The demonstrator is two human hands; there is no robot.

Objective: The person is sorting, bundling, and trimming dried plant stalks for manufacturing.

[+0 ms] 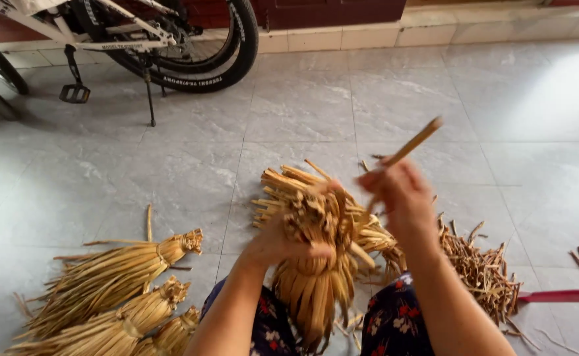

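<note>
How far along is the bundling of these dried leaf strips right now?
Done: three tied bundles lie on the floor at the person's left. In hand: the left hand grips a fourth bundle around its middle, while the right hand holds a single strip raised above it; whether this bundle is tied yet cannot be seen. Left: a loose pile of darker strips at the right.

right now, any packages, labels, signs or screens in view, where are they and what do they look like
No packages, signs or screens.
Tyre: top left, on the parked bicycle; black rubber with small white lettering along its sidewall.
Bicycle frame: top left; white tubes with dark lettering on them.
Nothing that the left hand or right hand holds bears a label.
</note>
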